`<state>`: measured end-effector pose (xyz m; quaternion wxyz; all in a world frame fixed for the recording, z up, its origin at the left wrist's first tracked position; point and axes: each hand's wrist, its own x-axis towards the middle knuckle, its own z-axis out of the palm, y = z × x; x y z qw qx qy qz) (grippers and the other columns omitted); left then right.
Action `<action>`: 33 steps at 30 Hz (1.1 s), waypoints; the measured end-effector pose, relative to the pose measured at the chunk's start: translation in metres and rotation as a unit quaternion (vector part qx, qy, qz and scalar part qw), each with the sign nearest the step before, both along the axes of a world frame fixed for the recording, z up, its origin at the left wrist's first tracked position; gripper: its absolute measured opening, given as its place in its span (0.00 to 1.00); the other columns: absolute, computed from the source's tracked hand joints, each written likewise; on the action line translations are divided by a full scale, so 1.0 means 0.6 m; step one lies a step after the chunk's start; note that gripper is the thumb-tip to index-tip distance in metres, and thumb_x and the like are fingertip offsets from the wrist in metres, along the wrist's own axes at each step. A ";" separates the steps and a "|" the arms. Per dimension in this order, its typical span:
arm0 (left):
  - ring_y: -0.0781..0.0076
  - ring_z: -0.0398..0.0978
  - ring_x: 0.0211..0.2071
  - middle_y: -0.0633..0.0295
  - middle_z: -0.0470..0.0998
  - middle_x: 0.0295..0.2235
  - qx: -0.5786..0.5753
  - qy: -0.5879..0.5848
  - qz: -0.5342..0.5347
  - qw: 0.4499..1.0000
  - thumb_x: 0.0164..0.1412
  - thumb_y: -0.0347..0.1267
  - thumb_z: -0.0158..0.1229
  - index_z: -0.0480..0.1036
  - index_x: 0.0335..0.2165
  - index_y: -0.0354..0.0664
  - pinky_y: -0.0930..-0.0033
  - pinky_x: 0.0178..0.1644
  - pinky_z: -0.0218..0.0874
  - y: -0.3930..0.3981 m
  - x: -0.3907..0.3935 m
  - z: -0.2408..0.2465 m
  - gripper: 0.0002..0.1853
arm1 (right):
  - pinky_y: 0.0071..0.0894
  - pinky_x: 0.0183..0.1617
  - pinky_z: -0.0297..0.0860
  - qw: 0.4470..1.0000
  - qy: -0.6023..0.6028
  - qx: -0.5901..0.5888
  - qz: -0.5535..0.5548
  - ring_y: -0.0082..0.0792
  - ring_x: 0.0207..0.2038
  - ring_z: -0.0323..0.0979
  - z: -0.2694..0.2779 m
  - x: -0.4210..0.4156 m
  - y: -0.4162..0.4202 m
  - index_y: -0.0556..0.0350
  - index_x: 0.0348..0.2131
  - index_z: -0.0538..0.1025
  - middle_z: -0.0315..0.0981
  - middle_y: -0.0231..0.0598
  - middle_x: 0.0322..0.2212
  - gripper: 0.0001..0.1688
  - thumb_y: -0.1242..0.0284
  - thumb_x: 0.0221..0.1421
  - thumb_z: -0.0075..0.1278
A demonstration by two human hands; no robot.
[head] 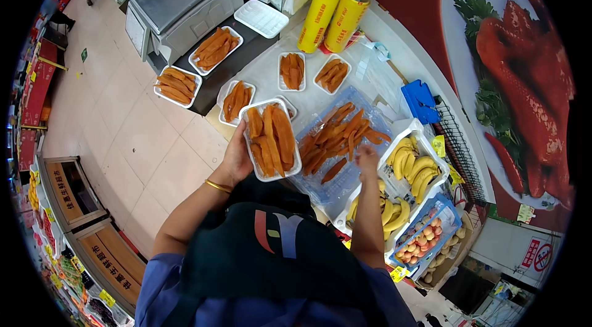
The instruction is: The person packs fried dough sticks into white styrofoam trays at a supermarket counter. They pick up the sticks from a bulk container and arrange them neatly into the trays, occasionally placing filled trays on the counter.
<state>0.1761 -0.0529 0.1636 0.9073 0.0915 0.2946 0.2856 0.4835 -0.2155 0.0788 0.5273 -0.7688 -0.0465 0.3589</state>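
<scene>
My left hand [238, 153], with a gold bangle at its wrist, holds a white foam tray [253, 166] of orange dried strips, probably dried sweet potato, tilted in front of me. My right hand [366, 158] is blurred over the right side of a blue plastic crate [344, 183] lined with clear film. Loose orange strips [330, 142] lie heaped in that crate, close to the fingers; whether the hand holds one is unclear. More filled trays stand beyond: one white tray [291, 88] and another [334, 91] on the table, others at the left.
A weighing scale [185, 7] stands back left, near an empty white tray [261, 18]. Yellow film rolls [328, 3] stand at the back. Right of the blue crate are a white crate [416, 128] of bananas and a blue basket [451, 220] of round fruit. Two people are far off.
</scene>
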 end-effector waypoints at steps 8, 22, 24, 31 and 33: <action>0.60 0.59 0.56 0.55 0.60 0.56 -0.001 0.041 0.011 0.999 0.63 0.53 0.36 0.53 0.57 0.41 0.58 0.61 0.48 -0.006 -0.014 0.030 0.33 | 0.41 0.47 0.66 0.870 -0.212 -0.387 0.219 0.55 0.43 0.68 -0.214 -0.092 -0.051 0.56 0.48 0.64 0.68 0.58 0.39 0.25 0.72 0.49 0.48; 0.61 0.60 0.56 0.55 0.61 0.55 0.000 -0.031 0.016 0.999 0.64 0.52 0.35 0.54 0.56 0.41 0.60 0.62 0.47 -0.003 -0.002 0.009 0.32 | 0.35 0.35 0.71 0.988 -0.017 -0.147 0.043 0.42 0.32 0.73 -0.093 -0.099 -0.029 0.64 0.44 0.61 0.68 0.50 0.36 0.23 0.80 0.45 0.46; 0.60 0.60 0.56 0.56 0.63 0.54 0.010 0.003 0.020 1.000 0.63 0.53 0.35 0.57 0.55 0.42 0.59 0.61 0.48 -0.004 0.016 0.016 0.32 | 0.30 0.31 0.71 0.998 0.067 0.001 0.006 0.37 0.29 0.73 -0.108 -0.070 -0.060 0.64 0.42 0.64 0.70 0.46 0.32 0.20 0.81 0.46 0.43; 0.62 0.59 0.56 0.57 0.60 0.56 0.011 -0.012 0.000 1.000 0.64 0.53 0.31 0.53 0.57 0.42 0.60 0.61 0.48 -0.003 0.051 -0.014 0.32 | 0.23 0.35 0.68 0.965 0.038 0.241 0.091 0.28 0.33 0.72 0.211 -0.145 0.038 0.60 0.46 0.66 0.72 0.39 0.36 0.20 0.81 0.52 0.45; 0.62 0.56 0.58 0.58 0.57 0.58 0.020 -0.012 -0.016 1.000 0.64 0.54 0.28 0.52 0.58 0.42 0.60 0.62 0.46 -0.002 0.060 -0.036 0.33 | 0.22 0.36 0.68 0.942 -0.029 0.263 0.207 0.27 0.34 0.72 0.240 -0.183 0.060 0.61 0.46 0.66 0.73 0.39 0.36 0.19 0.80 0.52 0.46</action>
